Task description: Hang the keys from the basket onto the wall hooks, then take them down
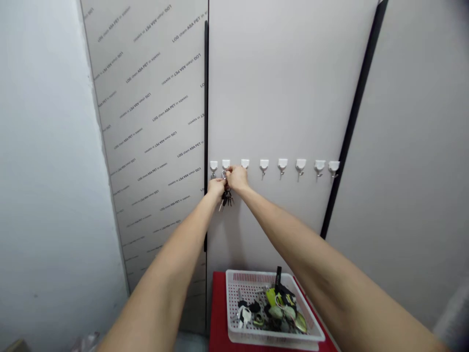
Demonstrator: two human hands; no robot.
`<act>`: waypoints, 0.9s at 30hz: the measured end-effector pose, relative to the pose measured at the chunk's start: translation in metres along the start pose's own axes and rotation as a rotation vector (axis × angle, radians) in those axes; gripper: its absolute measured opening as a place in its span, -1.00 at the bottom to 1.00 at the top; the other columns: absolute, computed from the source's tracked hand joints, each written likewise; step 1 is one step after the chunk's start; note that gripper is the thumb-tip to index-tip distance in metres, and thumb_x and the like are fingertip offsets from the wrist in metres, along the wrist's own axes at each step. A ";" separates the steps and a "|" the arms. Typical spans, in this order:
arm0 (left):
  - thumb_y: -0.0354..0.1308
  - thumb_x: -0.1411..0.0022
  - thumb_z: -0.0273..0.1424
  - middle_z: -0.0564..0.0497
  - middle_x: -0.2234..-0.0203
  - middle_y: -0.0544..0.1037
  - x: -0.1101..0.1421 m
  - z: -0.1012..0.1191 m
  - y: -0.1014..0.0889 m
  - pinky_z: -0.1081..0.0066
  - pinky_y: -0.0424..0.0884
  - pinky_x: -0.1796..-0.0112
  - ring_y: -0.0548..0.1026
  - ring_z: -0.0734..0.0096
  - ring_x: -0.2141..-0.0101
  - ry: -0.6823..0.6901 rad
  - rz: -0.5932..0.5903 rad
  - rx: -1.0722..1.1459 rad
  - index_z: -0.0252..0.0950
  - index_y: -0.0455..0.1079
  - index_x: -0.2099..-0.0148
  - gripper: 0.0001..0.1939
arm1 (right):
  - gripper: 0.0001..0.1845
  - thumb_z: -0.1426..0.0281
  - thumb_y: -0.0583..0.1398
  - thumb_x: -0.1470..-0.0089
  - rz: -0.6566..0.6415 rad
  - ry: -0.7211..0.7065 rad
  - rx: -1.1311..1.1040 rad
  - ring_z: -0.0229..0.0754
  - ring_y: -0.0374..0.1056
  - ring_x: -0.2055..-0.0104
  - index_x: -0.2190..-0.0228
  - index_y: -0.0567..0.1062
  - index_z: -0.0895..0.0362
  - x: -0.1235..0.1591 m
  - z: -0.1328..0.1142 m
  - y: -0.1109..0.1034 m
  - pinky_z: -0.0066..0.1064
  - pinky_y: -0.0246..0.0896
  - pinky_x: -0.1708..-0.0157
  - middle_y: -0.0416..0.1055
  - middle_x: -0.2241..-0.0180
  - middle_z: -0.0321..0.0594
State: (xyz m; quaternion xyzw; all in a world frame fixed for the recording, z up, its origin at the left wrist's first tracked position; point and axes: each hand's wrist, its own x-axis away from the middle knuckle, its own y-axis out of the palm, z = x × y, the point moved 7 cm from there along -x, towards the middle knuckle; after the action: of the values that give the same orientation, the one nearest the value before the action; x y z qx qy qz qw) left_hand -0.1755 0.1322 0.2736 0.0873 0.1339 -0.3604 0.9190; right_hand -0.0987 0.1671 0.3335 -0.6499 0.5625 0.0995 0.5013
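A row of white hooks (283, 163), eight in all, crosses a pale panel (278, 98). Under the second hook from the row's left end, the left hand (217, 186) and the right hand (238, 178) meet at a bunch of keys (227, 198). The left hand's fingers are bent in to a pinch at the upper part of the bunch; the right hand's fingers are likewise drawn together there, leaving little gap (which fingertips bear the weight is too small to tell). A metal clip (224, 174) shows between the hands, just below the row, and the keys dangle lower still, fanned out beneath the fingers.

Well below the row, a white basket (271, 336) rests on a red surface (219, 313). In it lies a jumble of keys and tags, with a yellow-green piece (270, 297), a white piece (246, 315) and a black strap (278, 277) that pokes up toward the row. Left of the row stands a panel printed with slanting lettering (154, 107); a dark strip (351, 127) slants past the row's right end.
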 end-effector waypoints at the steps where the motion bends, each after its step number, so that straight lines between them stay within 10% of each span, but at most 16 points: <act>1: -0.01 0.13 -0.48 0.07 0.78 0.28 0.000 -0.002 0.001 0.53 0.23 0.57 0.25 0.60 0.69 -0.019 -0.027 -0.009 -0.40 0.28 0.57 -0.91 | -0.77 0.53 -0.02 0.24 -0.036 -0.011 -0.001 -0.26 0.26 0.40 0.51 0.42 0.22 0.002 0.002 0.002 -0.47 0.11 0.36 0.37 0.50 -0.16; 9: 0.01 0.16 -0.50 -0.02 0.38 0.38 0.047 -0.040 -0.028 0.47 0.21 0.28 0.33 0.51 0.37 0.235 0.116 -0.378 -0.37 0.25 0.25 -0.70 | -0.72 0.50 0.01 0.22 -0.315 -0.166 -0.035 -0.34 0.24 0.38 0.38 0.38 0.24 0.093 0.047 0.008 -0.52 0.08 0.33 0.36 0.40 -0.20; 16: -0.01 0.16 -0.54 -0.04 0.40 0.41 0.187 -0.170 0.005 0.46 0.22 0.31 0.33 0.44 0.37 0.023 -0.524 -0.713 -0.32 0.31 0.35 -0.77 | -0.78 0.48 0.13 0.38 -1.093 -0.204 0.213 -0.23 0.27 0.47 0.50 0.44 0.17 0.258 0.122 0.057 -0.51 0.07 0.49 0.39 0.54 -0.21; 27: -0.05 0.11 -0.34 -0.06 0.39 0.42 0.214 -0.195 0.030 0.24 0.09 0.26 0.31 0.27 0.28 0.060 -0.756 -1.318 -0.23 0.32 0.34 -0.77 | -0.71 0.41 0.01 0.24 -1.073 -0.217 0.550 -0.09 0.24 0.29 0.38 0.39 0.14 0.293 0.140 0.076 -0.24 0.01 0.29 0.34 0.35 -0.07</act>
State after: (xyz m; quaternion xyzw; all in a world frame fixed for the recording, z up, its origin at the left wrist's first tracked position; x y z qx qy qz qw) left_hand -0.0394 0.0674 0.0241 -0.5217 0.3670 -0.4937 0.5911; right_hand 0.0010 0.0997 0.0227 -0.6756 0.1074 -0.2500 0.6852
